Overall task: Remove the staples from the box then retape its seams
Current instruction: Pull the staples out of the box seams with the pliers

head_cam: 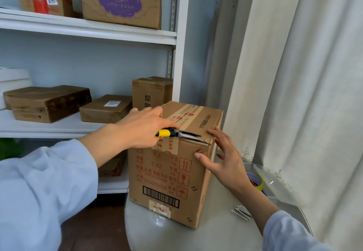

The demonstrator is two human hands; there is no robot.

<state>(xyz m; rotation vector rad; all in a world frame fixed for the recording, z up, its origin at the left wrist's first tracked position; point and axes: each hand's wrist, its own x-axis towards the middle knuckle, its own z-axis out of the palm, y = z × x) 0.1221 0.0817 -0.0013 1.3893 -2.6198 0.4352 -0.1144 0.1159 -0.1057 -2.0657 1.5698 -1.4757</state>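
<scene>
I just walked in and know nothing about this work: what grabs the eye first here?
A tall cardboard box stands on a round pale table. The left hand holds yellow-handled pliers with their tips at a staple on the top front edge, while the right hand steadies the box's corner.

Both arms are in loose pale blue long sleeves, left sleeve [39, 187] filling the lower left of the frame, right sleeve [286, 233] poking in at bottom right. Bare hands, soft plain fabric.
</scene>
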